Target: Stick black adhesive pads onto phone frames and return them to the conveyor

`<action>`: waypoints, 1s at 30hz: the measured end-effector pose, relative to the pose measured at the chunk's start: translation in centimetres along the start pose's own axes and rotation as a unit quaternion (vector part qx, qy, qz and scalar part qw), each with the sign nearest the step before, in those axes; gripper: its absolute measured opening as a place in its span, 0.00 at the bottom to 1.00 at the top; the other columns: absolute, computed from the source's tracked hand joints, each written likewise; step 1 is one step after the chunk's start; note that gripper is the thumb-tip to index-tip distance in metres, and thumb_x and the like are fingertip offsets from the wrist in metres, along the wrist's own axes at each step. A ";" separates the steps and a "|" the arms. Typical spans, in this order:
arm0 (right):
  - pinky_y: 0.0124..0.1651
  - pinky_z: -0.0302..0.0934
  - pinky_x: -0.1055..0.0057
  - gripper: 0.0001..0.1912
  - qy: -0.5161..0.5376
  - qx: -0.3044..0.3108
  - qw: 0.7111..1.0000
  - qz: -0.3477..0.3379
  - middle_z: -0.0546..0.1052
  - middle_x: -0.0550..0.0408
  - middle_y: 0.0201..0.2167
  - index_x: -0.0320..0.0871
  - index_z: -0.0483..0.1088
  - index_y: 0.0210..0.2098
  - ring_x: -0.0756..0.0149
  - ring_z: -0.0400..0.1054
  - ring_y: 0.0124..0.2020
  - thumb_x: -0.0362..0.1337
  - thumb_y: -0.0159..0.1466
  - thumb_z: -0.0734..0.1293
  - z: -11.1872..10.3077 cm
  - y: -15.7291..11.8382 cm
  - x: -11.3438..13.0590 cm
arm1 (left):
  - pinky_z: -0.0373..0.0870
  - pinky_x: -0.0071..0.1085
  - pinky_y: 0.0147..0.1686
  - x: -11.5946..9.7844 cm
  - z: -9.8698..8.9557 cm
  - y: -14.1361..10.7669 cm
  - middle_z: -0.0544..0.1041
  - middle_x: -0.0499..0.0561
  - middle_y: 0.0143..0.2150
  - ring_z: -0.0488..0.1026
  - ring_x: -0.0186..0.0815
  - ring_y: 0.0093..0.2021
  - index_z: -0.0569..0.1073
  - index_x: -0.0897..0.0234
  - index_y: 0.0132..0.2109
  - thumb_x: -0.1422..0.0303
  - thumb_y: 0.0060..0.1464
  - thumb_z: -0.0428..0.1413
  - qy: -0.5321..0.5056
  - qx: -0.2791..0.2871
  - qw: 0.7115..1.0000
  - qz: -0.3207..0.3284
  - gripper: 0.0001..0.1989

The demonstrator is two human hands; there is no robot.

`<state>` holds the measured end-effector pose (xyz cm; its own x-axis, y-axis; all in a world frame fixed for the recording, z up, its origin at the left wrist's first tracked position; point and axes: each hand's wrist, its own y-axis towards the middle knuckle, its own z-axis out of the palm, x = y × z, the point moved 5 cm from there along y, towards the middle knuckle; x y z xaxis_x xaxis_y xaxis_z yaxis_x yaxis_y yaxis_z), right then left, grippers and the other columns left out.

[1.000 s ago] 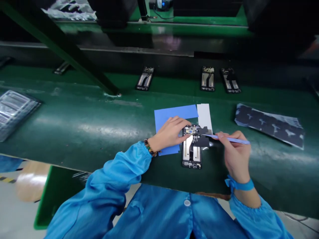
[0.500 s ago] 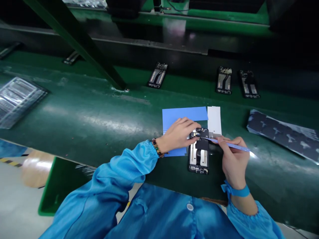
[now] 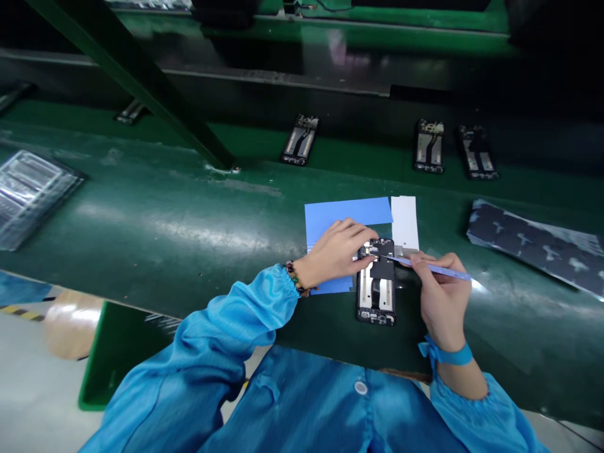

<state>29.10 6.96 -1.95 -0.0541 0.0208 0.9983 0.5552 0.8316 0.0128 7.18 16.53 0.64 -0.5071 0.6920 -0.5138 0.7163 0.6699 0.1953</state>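
Two items grasped: phone frame (image 3: 368, 290) by left hand (image 3: 334, 253), purple tool (image 3: 450, 272) by right hand (image 3: 442, 301). Black film (image 3: 383, 270) between hands could crease if tool tip slips.

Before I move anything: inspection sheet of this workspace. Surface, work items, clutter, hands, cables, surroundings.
Surface: green bench, scuffed near the foot of the green post.
Work items: opened phone lying flat, dark pieces over part of its upper half; more opened phones along the back.
Clutter: blue sheets, white sheets, dark sheets right, clear trays left.
Hands: left hand at the phone's upper left; right hand grips a slim blue-violet tool, tip at the phone, contact unclear.
Cables: thin cable at the top.
Surroundings: green bin below the bench, lower left.
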 end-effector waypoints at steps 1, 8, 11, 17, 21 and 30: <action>0.69 0.71 0.46 0.22 -0.001 0.001 1.000 0.000 0.85 0.57 0.35 0.49 0.67 0.32 0.57 0.84 0.45 0.45 0.63 0.84 0.0 0.0 0.0 | 0.71 0.46 0.57 0.0 0.0 0.0 0.84 0.57 0.60 0.76 0.48 0.60 0.77 0.61 0.62 0.59 0.74 0.61 0.000 0.000 1.000 0.000 0.17; 0.69 0.71 0.45 0.23 -0.010 0.011 1.000 0.003 0.85 0.57 0.36 0.49 0.66 0.33 0.58 0.84 0.45 0.48 0.63 0.83 0.2 0.0 -0.1 | 0.72 0.45 0.56 -0.1 0.2 -0.3 0.82 0.57 0.61 0.75 0.47 0.60 0.80 0.59 0.61 0.60 0.76 0.59 0.027 0.005 0.999 0.031 0.14; 0.69 0.72 0.45 0.23 -0.017 0.014 1.000 0.000 0.85 0.56 0.35 0.49 0.67 0.32 0.57 0.85 0.44 0.48 0.63 0.83 0.4 -0.2 0.1 | 0.72 0.44 0.56 -0.5 0.4 -0.4 0.79 0.58 0.62 0.75 0.47 0.60 0.83 0.54 0.63 0.61 0.79 0.55 0.060 0.010 0.996 0.058 0.15; 0.65 0.75 0.42 0.19 -0.021 -0.143 0.987 -0.066 0.85 0.52 0.38 0.47 0.77 0.37 0.49 0.85 0.47 0.52 0.62 0.83 -3.9 1.3 2.1 | 0.75 0.48 0.61 -1.4 -0.2 -0.3 0.76 0.60 0.68 0.76 0.49 0.63 0.79 0.50 0.69 0.65 0.79 0.52 0.121 0.020 0.989 0.084 0.19; 0.58 0.76 0.35 0.23 -0.100 -0.234 0.954 -0.162 0.85 0.45 0.45 0.49 0.78 0.42 0.47 0.85 0.42 0.62 0.67 0.77 -10.5 4.8 3.6 | 0.65 0.55 0.78 -4.4 0.4 -3.7 0.73 0.63 0.76 0.72 0.53 0.74 0.75 0.61 0.72 0.48 0.75 0.58 0.065 0.078 0.975 0.199 0.30; 0.54 0.69 0.47 0.40 -0.431 -0.135 0.869 -0.203 0.86 0.38 0.52 0.49 0.81 0.55 0.42 0.81 0.50 0.76 0.65 0.68 -17.0 11.4 -0.2 | 0.69 0.43 0.78 -9.8 3.0 -13.4 0.78 0.44 0.74 0.76 0.40 0.72 0.79 0.48 0.70 0.51 0.74 0.58 0.097 0.114 0.962 0.230 0.23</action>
<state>49.55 7.03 -1.01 -0.8273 0.2606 0.4977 0.5136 0.7097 0.4822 4.02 -0.02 0.59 -0.1745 0.9531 -0.2471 0.9616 0.2189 0.1653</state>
